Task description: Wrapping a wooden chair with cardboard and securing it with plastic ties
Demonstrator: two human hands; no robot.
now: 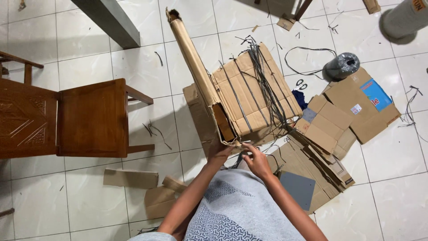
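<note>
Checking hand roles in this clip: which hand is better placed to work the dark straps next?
Probably the right hand: it sits by the dark plastic straps at the near edge, while the left hand braces the strapped brown cardboard bundle.

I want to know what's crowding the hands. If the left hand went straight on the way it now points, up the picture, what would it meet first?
Most likely the bundle of flattened cardboard: the left hand already sits at its near lower edge, by the upright folded piece. Depth is unclear from above.
</note>
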